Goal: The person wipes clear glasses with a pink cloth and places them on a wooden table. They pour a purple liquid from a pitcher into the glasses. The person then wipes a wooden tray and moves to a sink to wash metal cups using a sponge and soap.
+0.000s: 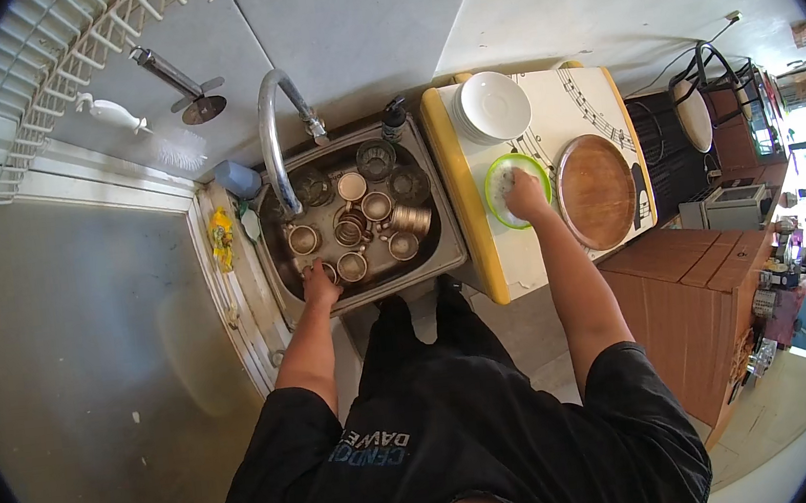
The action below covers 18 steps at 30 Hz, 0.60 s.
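Note:
My left hand (pixel 320 288) is in the near left corner of the stainless steel sink (pixel 455 246), its fingers around a small cup (pixel 330 272) that it partly hides. Several more handled cups stand about in the basin, among them one (pixel 352 266) right beside that hand and a pale one (pixel 352 186) farther back. To the right, my right hand (pixel 526 196) reaches into a green-rimmed bowl (pixel 490 202) of suds. Its fingertips are down in the foam, so whether they hold anything is hidden.
A curved faucet (pixel 273 140) arches over the sink, with glass bowls (pixel 375 158) beneath the back rim and a dark pump bottle (pixel 394 116) behind. Stacked white plates (pixel 497 105) and a round wooden tray (pixel 597 190) rest on the yellow-edged table (pixel 515 265). A wire rack (pixel 88 56) hangs upper left.

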Each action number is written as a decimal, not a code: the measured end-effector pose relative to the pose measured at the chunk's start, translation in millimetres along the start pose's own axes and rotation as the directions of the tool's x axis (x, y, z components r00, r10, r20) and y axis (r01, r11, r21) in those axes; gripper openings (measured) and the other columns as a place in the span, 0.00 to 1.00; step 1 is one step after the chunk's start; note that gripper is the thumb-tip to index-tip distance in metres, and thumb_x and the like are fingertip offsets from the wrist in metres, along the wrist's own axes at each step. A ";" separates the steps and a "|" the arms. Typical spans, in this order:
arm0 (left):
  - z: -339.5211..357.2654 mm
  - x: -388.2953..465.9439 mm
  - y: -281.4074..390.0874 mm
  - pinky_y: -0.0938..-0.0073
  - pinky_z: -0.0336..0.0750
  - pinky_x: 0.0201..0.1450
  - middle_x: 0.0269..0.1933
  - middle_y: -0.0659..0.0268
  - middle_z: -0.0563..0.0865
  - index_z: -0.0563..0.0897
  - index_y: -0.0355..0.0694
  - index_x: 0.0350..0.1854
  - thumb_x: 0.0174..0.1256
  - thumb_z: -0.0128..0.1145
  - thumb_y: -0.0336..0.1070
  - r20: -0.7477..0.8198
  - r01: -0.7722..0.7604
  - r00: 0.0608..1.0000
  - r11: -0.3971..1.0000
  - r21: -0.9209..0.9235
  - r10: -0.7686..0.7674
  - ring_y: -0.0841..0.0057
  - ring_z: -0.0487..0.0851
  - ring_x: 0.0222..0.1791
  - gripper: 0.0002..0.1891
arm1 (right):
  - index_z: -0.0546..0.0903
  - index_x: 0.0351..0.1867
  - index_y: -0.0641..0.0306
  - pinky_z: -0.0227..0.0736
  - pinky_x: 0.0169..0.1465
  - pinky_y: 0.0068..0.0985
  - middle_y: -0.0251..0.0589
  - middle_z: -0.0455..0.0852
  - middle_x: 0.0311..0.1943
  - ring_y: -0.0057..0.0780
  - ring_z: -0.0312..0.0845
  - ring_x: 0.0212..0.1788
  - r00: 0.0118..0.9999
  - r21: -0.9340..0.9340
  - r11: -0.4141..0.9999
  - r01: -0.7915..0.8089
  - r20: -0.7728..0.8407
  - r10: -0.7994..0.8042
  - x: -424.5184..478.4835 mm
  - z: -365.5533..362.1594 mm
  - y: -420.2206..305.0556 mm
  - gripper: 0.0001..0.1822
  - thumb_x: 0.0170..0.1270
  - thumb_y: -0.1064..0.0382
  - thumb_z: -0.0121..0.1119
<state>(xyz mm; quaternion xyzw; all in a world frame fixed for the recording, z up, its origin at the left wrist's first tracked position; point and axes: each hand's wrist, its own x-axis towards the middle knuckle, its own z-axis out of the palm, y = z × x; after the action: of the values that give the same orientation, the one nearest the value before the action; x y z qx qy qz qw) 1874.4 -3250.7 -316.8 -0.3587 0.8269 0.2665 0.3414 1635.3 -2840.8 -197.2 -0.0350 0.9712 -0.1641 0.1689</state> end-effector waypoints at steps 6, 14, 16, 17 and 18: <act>-2.6 3.6 -2.4 0.54 0.78 0.68 0.74 0.52 0.64 0.63 0.48 0.75 0.53 0.77 0.29 -0.011 -0.040 0.999 0.997 -0.068 0.039 0.52 0.73 0.69 0.47 | 0.79 0.55 0.66 0.73 0.63 0.44 0.59 0.83 0.53 0.58 0.77 0.59 0.984 0.142 0.981 0.129 -0.142 -0.109 -7.8 -6.9 -4.4 0.22 0.55 0.77 0.55; -20.9 -24.8 -6.6 0.56 0.80 0.64 0.69 0.52 0.67 0.70 0.47 0.67 0.49 0.77 0.31 -0.255 -0.088 0.966 0.982 -0.169 0.043 0.53 0.80 0.60 0.40 | 0.81 0.53 0.65 0.74 0.63 0.38 0.54 0.85 0.52 0.53 0.81 0.57 0.969 0.326 0.918 0.224 -0.176 -0.173 -32.0 -21.0 -15.8 0.20 0.56 0.75 0.59; -25.8 -28.3 -14.8 0.58 0.80 0.61 0.65 0.53 0.71 0.70 0.45 0.66 0.49 0.76 0.31 -0.331 -0.161 0.937 0.978 -0.133 0.109 0.56 0.81 0.58 0.39 | 0.83 0.54 0.64 0.74 0.62 0.39 0.54 0.85 0.52 0.52 0.81 0.57 0.982 0.352 0.919 0.178 -0.124 -0.143 -38.5 -22.9 -17.0 0.20 0.58 0.70 0.61; -28.2 -30.8 -19.6 0.59 0.80 0.60 0.63 0.53 0.73 0.70 0.44 0.65 0.48 0.76 0.31 -0.368 -0.196 0.919 0.974 -0.113 0.142 0.57 0.82 0.57 0.39 | 0.84 0.54 0.64 0.75 0.62 0.39 0.53 0.85 0.53 0.51 0.81 0.57 0.987 0.364 0.918 0.156 -0.097 -0.129 -41.0 -24.5 -17.7 0.20 0.59 0.68 0.62; -30.2 -32.8 -25.0 0.61 0.80 0.59 0.60 0.55 0.75 0.70 0.43 0.64 0.48 0.75 0.30 -0.398 -0.276 0.898 0.944 -0.180 0.186 0.60 0.82 0.56 0.38 | 0.84 0.55 0.63 0.75 0.62 0.39 0.54 0.85 0.53 0.51 0.81 0.57 0.985 0.353 0.920 0.171 -0.089 -0.149 -41.7 -26.0 -18.0 0.20 0.60 0.67 0.62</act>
<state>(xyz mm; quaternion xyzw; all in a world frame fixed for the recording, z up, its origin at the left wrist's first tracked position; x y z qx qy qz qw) 1899.2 -3272.9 -278.0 -0.3390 0.8769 0.3263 0.0981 1665.9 -2844.7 -155.0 -0.0778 0.9234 -0.3530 0.1289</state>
